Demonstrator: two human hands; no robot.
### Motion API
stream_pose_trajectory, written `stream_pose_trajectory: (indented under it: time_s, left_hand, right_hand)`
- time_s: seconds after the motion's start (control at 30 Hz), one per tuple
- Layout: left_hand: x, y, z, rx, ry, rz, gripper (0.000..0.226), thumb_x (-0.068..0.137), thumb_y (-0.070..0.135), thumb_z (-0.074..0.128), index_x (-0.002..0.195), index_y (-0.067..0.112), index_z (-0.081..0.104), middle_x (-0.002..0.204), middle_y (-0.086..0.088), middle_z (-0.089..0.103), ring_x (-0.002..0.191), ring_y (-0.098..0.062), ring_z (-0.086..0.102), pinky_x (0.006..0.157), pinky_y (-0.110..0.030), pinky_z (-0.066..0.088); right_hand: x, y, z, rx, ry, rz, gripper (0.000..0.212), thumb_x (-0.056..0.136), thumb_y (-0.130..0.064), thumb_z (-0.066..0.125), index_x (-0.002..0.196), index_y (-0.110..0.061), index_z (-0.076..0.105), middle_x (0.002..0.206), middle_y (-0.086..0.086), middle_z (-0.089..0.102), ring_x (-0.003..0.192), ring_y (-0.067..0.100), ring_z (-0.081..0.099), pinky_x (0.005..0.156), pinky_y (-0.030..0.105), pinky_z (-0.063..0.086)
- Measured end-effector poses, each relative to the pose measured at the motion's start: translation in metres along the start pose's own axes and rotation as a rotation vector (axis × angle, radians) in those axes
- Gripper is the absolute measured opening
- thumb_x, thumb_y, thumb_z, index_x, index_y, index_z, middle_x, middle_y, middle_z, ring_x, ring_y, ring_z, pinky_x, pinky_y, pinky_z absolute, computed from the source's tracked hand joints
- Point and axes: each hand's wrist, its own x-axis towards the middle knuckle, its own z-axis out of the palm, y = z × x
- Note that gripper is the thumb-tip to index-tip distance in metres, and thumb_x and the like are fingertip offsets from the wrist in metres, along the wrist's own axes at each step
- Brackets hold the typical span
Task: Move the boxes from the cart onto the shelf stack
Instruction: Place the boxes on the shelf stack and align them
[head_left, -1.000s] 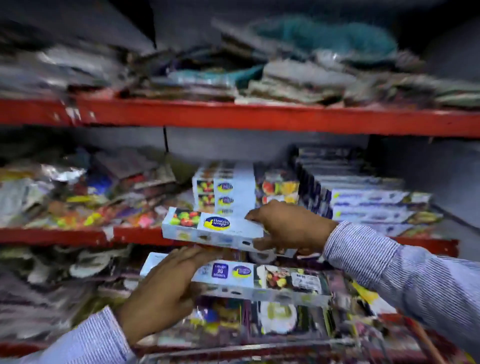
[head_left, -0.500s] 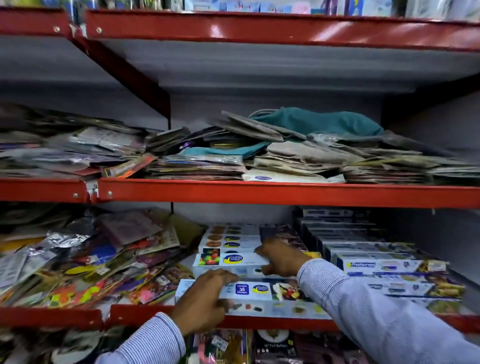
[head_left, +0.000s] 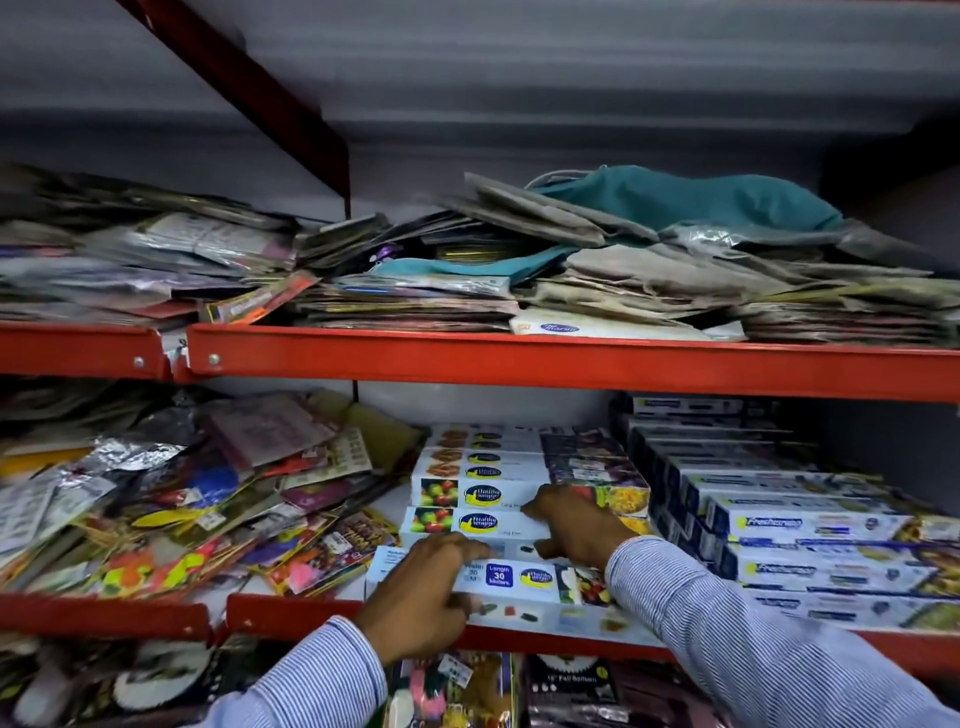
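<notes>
Sleeves in striped cloth reach from the near edge toward the shelf (head_left: 519, 642). Left hand (head_left: 421, 597) lies over the near box (head_left: 514, 584), fingers (head_left: 457, 545) curled together on its top left part; whether they clamp it cannot be told. The box lies flat at the shelf front, long side along the red edge. Right hand (head_left: 576, 525) rests just behind, fingers spread on the second box (head_left: 467, 522), which lies on the stack (head_left: 483, 467). Judgement: the boxes are long, light, thin card, stiff lengthwise but easily crushed; glossy faces may slip. Hold at both ends or across the middle, with flat pressure. Blue boxes (head_left: 789, 525) stand beside, right.
</notes>
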Motion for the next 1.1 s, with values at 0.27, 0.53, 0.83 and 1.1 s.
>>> stream_pose_trajectory:
  time_s: [0.27, 0.53, 0.83, 1.1]
  left_hand:
    - [0.01, -0.008, 0.003, 0.017, 0.021, -0.007, 0.057, 0.091, 0.016, 0.065, 0.143, 0.028, 0.043, 0.147, 0.002, 0.043, 0.136, -0.016, 0.034, 0.111, -0.023, 0.026]
    - [0.035, -0.013, 0.012, -0.04, 0.112, -0.029, 0.055, 0.091, 0.018, 0.067, 0.141, 0.029, 0.047, 0.147, 0.0, 0.046, 0.137, -0.019, 0.037, 0.115, -0.033, 0.032]
    - [0.051, -0.02, 0.039, 0.075, 0.293, 0.109, 0.027, 0.098, 0.017, 0.056, 0.123, 0.021, 0.065, 0.125, 0.003, 0.058, 0.121, -0.016, 0.046, 0.105, -0.03, 0.041]
    - [0.048, -0.027, 0.046, 0.05, 0.236, 0.092, 0.045, 0.093, 0.039, 0.063, 0.136, 0.027, 0.055, 0.147, 0.006, 0.049, 0.142, -0.014, 0.035, 0.119, -0.034, 0.023]
  right_hand:
    - [0.002, 0.006, -0.01, 0.119, 0.078, 0.074, 0.013, 0.081, -0.016, 0.077, 0.09, -0.007, 0.075, 0.101, 0.018, 0.072, 0.088, 0.024, 0.069, 0.083, 0.033, 0.057]
    - [-0.011, 0.027, -0.026, 0.243, 0.035, -0.015, 0.022, 0.092, -0.015, 0.059, 0.101, -0.005, 0.077, 0.104, 0.012, 0.077, 0.097, 0.024, 0.07, 0.078, 0.017, 0.043]
    - [-0.05, 0.025, 0.003, 0.252, 0.119, -0.111, 0.035, 0.098, -0.039, 0.051, 0.095, -0.008, 0.065, 0.086, 0.015, 0.069, 0.08, 0.031, 0.064, 0.072, 0.035, 0.05]
    - [-0.055, 0.026, 0.016, 0.265, 0.182, -0.037, 0.044, 0.095, -0.052, 0.048, 0.123, -0.02, 0.058, 0.119, 0.007, 0.071, 0.104, 0.026, 0.066, 0.089, 0.041, 0.055]
